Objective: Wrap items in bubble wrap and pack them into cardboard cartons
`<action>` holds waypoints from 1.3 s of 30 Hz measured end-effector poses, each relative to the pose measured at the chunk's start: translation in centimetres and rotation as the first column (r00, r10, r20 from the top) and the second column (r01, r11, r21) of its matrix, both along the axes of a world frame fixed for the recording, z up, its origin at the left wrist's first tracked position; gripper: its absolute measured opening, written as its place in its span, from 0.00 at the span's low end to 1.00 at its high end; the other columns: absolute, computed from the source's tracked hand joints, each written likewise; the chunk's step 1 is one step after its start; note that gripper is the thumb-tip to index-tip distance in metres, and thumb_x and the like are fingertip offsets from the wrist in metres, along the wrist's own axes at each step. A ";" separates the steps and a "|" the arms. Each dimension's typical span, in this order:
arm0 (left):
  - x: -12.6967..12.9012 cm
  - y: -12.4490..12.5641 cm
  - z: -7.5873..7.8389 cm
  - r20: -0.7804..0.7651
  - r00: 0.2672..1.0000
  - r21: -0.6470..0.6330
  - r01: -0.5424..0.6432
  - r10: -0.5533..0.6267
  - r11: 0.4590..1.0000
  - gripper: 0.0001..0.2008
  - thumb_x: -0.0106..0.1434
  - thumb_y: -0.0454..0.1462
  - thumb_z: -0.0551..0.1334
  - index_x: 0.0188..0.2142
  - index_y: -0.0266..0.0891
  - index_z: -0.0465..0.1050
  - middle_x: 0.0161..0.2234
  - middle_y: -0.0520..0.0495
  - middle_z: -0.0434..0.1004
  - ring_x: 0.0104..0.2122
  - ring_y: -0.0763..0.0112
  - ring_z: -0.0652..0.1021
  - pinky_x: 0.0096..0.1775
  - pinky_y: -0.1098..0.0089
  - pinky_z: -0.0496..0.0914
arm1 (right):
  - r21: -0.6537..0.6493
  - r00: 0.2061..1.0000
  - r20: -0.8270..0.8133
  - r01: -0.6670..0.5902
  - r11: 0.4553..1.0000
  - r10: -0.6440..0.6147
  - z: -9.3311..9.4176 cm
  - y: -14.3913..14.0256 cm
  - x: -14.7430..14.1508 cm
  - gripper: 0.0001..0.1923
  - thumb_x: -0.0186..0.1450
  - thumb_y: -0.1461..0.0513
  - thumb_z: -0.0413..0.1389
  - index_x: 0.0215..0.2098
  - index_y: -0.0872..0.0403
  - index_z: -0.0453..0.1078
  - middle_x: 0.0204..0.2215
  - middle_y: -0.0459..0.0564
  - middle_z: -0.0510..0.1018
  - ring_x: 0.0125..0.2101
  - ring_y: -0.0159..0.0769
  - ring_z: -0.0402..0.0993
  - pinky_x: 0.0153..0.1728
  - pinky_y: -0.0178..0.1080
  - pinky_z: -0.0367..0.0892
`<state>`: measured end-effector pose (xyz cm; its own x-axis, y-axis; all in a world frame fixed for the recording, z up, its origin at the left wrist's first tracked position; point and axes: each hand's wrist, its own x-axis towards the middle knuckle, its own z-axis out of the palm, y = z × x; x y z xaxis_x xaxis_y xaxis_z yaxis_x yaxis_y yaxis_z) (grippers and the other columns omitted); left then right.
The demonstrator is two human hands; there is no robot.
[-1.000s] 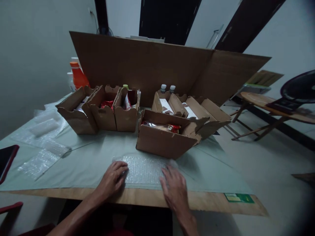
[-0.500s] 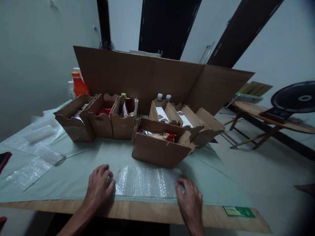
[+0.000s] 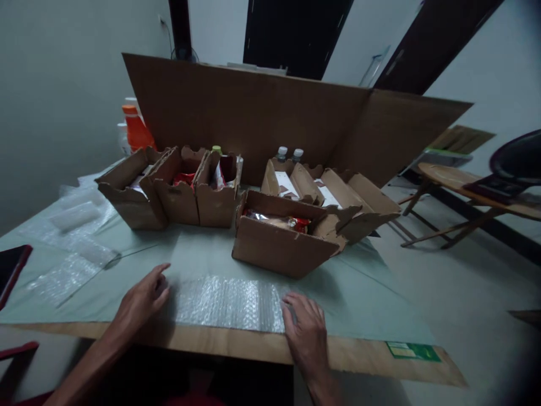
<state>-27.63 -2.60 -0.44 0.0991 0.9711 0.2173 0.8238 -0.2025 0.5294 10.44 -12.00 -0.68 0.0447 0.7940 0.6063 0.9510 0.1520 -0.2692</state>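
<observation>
A flat strip of bubble wrap point(image 3: 230, 303) lies along the table's front edge. My left hand point(image 3: 143, 299) hovers just off the strip's left end, index finger stretched out, thumb apart, nothing held. At the opposite end, my right hand point(image 3: 306, 330) rests with curved, parted fingers touching the wrap's edge. Directly behind the strip stands a cardboard box point(image 3: 283, 248) with shiny wrapped packets point(image 3: 298, 224) inside, partly hidden by its front wall.
Several cardboard bins point(image 3: 175, 197) stand behind, some with packets. More bubble wrap point(image 3: 67, 276) and a dark phone-like object point(image 3: 14, 273) lie at left. An orange bottle point(image 3: 138, 132) and a tall cardboard panel point(image 3: 245, 107) are at the back. A wooden stool point(image 3: 443, 175) stands right.
The bubble wrap has shifted left relative to the boxes, with my right hand at its end. My left hand has moved left, its index finger extended. The camera view has tilted slightly.
</observation>
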 end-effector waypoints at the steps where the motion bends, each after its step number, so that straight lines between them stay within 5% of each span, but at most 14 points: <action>1: -0.7 0.2 0.2 -0.055 0.998 0.043 -0.015 0.017 0.999 0.23 0.63 0.44 0.55 0.56 0.41 0.66 0.38 0.46 0.80 0.37 0.59 0.81 0.38 0.63 0.75 | -0.012 0.999 0.027 0.023 1.000 -0.022 0.2 0.0 0.0 0.12 0.72 0.60 0.48 0.40 0.52 0.74 0.40 0.52 0.81 0.41 0.41 0.75 0.42 0.44 0.65; 5: 0.8 -0.5 2.2 -0.136 0.990 0.331 0.003 0.045 0.944 0.26 0.67 0.45 0.56 0.61 0.36 0.62 0.53 0.33 0.72 0.52 0.46 0.74 0.51 0.48 0.71 | 0.062 0.991 0.075 0.108 0.992 -0.112 1.9 0.3 -1.1 0.13 0.72 0.60 0.49 0.46 0.54 0.74 0.52 0.58 0.77 0.53 0.48 0.71 0.49 0.49 0.64; 7: 4.1 -1.4 2.9 -0.124 0.988 0.390 0.135 -0.093 0.911 0.28 0.69 0.42 0.57 0.66 0.39 0.56 0.61 0.32 0.65 0.60 0.47 0.69 0.57 0.49 0.67 | 0.048 0.995 0.088 0.032 0.998 -0.036 2.7 1.2 -3.5 0.14 0.71 0.63 0.50 0.52 0.54 0.72 0.56 0.58 0.74 0.58 0.48 0.67 0.53 0.50 0.62; 11: 9.7 -2.3 1.4 -0.228 0.840 0.231 0.539 -0.493 0.810 0.32 0.71 0.42 0.55 0.70 0.39 0.46 0.68 0.36 0.56 0.67 0.53 0.59 0.64 0.52 0.59 | -0.252 0.953 0.064 -0.270 0.929 0.295 1.7 3.6 -9.6 0.26 0.65 0.69 0.52 0.61 0.53 0.67 0.62 0.55 0.70 0.63 0.44 0.61 0.59 0.49 0.60; 14: 8.8 -1.6 -1.1 -0.355 0.734 0.086 0.642 -0.579 0.761 0.32 0.71 0.46 0.54 0.70 0.39 0.49 0.68 0.37 0.60 0.66 0.54 0.62 0.65 0.51 0.55 | -0.396 0.926 0.053 -0.325 0.859 0.374 -0.8 3.8 -9.7 0.28 0.64 0.66 0.54 0.63 0.51 0.66 0.63 0.55 0.69 0.63 0.45 0.62 0.60 0.49 0.61; 19: 1.6 -0.9 -3.0 -0.482 0.755 0.122 0.560 -0.444 0.819 0.28 0.70 0.45 0.55 0.67 0.45 0.58 0.68 0.40 0.60 0.66 0.51 0.62 0.64 0.51 0.54 | -0.283 0.974 0.212 -0.014 0.959 0.077 -3.6 -0.1 1.3 0.21 0.71 0.57 0.49 0.59 0.54 0.69 0.57 0.59 0.74 0.56 0.52 0.69 0.52 0.54 0.65; 23: -1.8 -1.3 -2.8 -0.442 0.864 0.198 0.355 -0.240 0.914 0.25 0.70 0.45 0.53 0.61 0.37 0.67 0.63 0.32 0.67 0.62 0.46 0.67 0.58 0.51 0.63 | -0.216 0.962 0.218 0.210 0.954 -0.162 -3.0 -2.5 7.6 0.23 0.73 0.52 0.44 0.50 0.57 0.74 0.51 0.61 0.78 0.50 0.51 0.74 0.46 0.50 0.68; 28: -1.3 -1.6 -2.1 -0.424 0.904 0.127 0.111 -0.048 0.986 0.26 0.65 0.50 0.57 0.52 0.31 0.74 0.56 0.27 0.72 0.57 0.40 0.70 0.55 0.46 0.66 | -0.296 0.981 0.140 0.170 0.940 -0.133 -1.8 -0.4 4.2 0.24 0.72 0.50 0.44 0.52 0.56 0.72 0.49 0.59 0.79 0.50 0.49 0.74 0.48 0.48 0.67; 32: 0.6 -2.4 -2.2 -0.300 0.952 0.075 0.082 -0.056 0.994 0.14 0.62 0.44 0.57 0.37 0.38 0.76 0.56 0.32 0.73 0.58 0.43 0.70 0.54 0.48 0.67 | -0.304 0.993 0.048 0.119 0.945 -0.109 -2.0 1.5 0.8 0.20 0.70 0.52 0.45 0.42 0.55 0.75 0.50 0.61 0.78 0.50 0.52 0.74 0.48 0.51 0.67; 35: 1.1 -2.8 -2.0 -0.123 0.989 -0.017 0.084 -0.085 0.996 0.09 0.61 0.39 0.55 0.32 0.41 0.73 0.45 0.40 0.79 0.48 0.53 0.77 0.48 0.55 0.71 | -0.325 0.982 -0.146 0.066 0.944 -0.119 -1.5 0.9 0.4 0.16 0.68 0.52 0.48 0.36 0.52 0.74 0.42 0.56 0.82 0.43 0.48 0.77 0.45 0.48 0.69; 39: -0.2 -0.5 0.6 0.027 0.994 -0.164 0.110 -0.107 0.980 0.09 0.63 0.40 0.53 0.37 0.43 0.70 0.32 0.49 0.80 0.33 0.64 0.80 0.38 0.66 0.73 | -0.374 0.868 -0.455 0.015 0.927 -0.198 0.3 -2.1 -0.2 0.23 0.64 0.50 0.55 0.52 0.52 0.72 0.37 0.52 0.81 0.37 0.42 0.79 0.37 0.39 0.73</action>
<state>-27.79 -3.07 0.20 0.2036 0.9774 0.0576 0.7917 -0.1990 0.5776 10.21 -14.10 -0.37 0.3519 0.9201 0.1722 0.6944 -0.1333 -0.7071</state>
